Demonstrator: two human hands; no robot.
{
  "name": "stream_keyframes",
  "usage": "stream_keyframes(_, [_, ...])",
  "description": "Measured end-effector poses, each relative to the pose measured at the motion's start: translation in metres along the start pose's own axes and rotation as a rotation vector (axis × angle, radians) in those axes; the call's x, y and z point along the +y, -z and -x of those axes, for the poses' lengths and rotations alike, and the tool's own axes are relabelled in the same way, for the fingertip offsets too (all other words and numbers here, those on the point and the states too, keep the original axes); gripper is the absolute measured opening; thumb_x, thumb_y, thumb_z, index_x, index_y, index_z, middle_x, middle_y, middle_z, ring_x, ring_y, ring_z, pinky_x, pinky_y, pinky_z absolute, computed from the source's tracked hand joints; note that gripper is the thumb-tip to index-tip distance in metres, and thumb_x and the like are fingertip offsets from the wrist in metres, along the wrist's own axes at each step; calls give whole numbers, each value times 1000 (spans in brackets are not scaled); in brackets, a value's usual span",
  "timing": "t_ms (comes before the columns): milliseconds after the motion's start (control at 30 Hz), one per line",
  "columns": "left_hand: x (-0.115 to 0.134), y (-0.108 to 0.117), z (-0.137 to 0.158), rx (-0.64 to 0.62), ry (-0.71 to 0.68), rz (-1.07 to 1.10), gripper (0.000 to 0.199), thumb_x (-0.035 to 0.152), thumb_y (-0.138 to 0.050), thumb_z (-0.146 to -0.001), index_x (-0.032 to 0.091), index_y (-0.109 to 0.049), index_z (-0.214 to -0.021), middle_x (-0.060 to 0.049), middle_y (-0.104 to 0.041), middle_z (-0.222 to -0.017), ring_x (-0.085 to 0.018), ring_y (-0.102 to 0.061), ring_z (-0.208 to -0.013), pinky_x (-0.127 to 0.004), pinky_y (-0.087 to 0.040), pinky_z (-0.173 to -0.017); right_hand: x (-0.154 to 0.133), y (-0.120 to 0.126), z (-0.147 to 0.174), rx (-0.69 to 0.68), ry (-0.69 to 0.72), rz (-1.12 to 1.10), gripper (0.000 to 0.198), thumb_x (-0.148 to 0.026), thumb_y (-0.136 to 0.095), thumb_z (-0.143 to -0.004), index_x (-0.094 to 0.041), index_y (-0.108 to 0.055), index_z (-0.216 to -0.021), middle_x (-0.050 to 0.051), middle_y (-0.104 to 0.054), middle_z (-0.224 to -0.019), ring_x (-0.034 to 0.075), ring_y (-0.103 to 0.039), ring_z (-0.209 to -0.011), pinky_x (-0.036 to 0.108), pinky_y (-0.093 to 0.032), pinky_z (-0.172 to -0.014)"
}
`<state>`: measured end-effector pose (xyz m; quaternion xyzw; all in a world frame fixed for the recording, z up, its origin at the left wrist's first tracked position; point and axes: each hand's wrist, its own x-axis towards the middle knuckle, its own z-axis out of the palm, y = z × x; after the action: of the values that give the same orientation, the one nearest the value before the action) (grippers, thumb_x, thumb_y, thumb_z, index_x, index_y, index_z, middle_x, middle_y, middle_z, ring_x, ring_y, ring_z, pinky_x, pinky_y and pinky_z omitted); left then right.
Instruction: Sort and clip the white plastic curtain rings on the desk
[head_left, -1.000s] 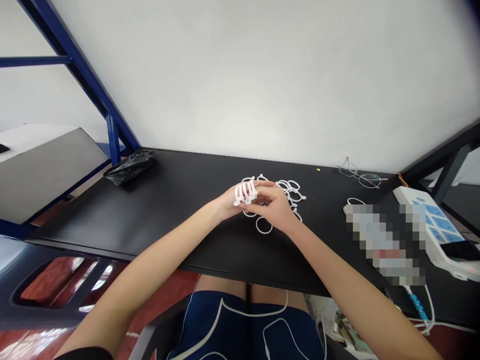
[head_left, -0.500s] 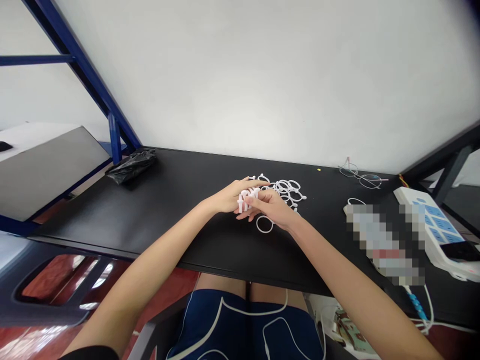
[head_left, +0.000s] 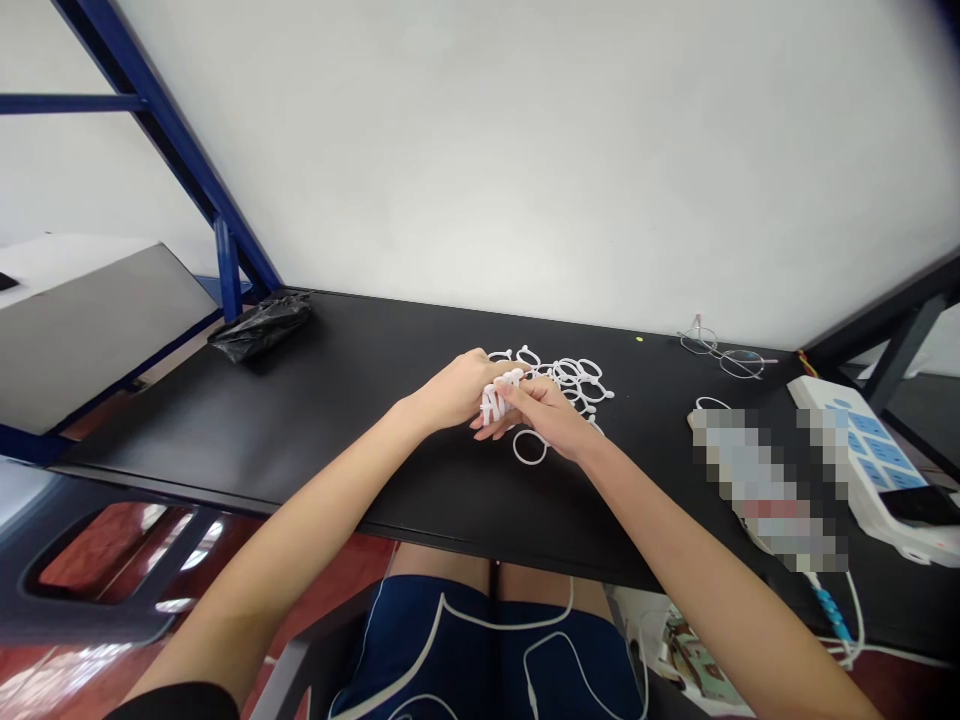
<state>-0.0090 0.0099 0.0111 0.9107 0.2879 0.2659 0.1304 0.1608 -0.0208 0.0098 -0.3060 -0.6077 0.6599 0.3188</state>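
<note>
Several white hair ties, ring-shaped with a small knob, are bunched around the fingers of my left hand (head_left: 459, 390). Its index finger reaches to the right above the bunch (head_left: 495, 402), while the other fingers are largely hidden. My right hand (head_left: 551, 408) pinches the bunch with its thumb on top, and its other fingertips show underneath, pointing left. Beyond and to the right of the hands lies a loose pile of white hair ties (head_left: 576, 375). A single hair tie (head_left: 529, 447) rests just below my right hand.
On the black table (head_left: 315, 430) a crumpled black plastic bag (head_left: 262, 325) lies at the far left. Eyeglasses (head_left: 724, 352) stand near the wall. A blurred-out device (head_left: 765, 490) with a cable and a white power strip (head_left: 874, 450) are at the right.
My left hand's fingers have bent more around the hair ties, and its knuckles stand higher. My right hand keeps its pinch on the bunch. The pile on the table looks unchanged.
</note>
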Motion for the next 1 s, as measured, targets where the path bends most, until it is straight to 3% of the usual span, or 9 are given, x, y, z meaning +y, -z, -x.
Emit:
stream_keyframes(167, [-1, 4, -1, 36, 99, 322, 16, 22, -54, -82, 12, -66, -78, 1, -63, -64, -10, -55, -58, -20, -44, -57, -2, -3, 2, 4, 103, 9, 27, -39, -79, -71, -14, -75, -82, 6, -75, -79, 19, -74, -71, 34, -62, -72])
stream_keyframes(300, [-1, 6, -4, -11, 157, 640, 16, 24, -61, -75, 9, -66, -75, 2, -59, -59, -7, -49, -51, -17, -39, -48, -2, -10, 4, 67, 193, 52, 22, -36, -76, -76, -15, -76, -79, 6, -75, -76, 18, -73, -69, 33, -63, -72])
stream_keyframes(400, [-5, 3, -3, -51, 233, 756, 18, 25, -63, -72, 8, -68, -78, 1, -60, -58, -6, -49, -48, -16, -37, -44, 1, -14, 8, 80, 243, 76, 20, -35, -74, -78, -15, -76, -80, 5, -75, -76, 18, -74, -71, 34, -64, -75])
stream_keyframes(567, [-11, -6, -1, -30, 360, 749, 20, 25, -59, -78, 9, -71, -82, 0, -59, -54, -7, -49, -44, -16, -37, -42, 6, -20, 11, 49, 257, 91, 20, -35, -72, -80, -16, -76, -85, 6, -77, -82, 23, -75, -80, 40, -62, -82])
stream_keyframes(800, [-8, 1, -1, -32, 314, 739, 15, 18, -54, -74, 11, -59, -61, 3, -52, -46, -5, -45, -38, -14, -35, -39, 2, -13, 2, 111, 196, -12, 30, -45, -72, -78, -15, -73, -81, 5, -75, -76, 21, -74, -70, 38, -61, -76])
stream_keyframes(900, [-13, 17, 2, -41, 337, 582, 13, 16, -51, -71, 12, -56, -59, 4, -52, -47, -5, -44, -39, -14, -34, -39, 0, -1, -4, 211, 142, 2, 34, -46, -75, -74, -15, -72, -89, 6, -75, -85, 19, -74, -69, 32, -60, -69])
stream_keyframes(1000, [-26, 43, 12, -170, 481, 375, 14, 15, -46, -67, 14, -60, -67, 2, -59, -52, -8, -51, -42, -16, -37, -41, -2, 15, -6, 430, 130, 4, 35, -44, -78, -70, -17, -71, -92, 6, -75, -91, 16, -72, -66, 25, -57, -61])
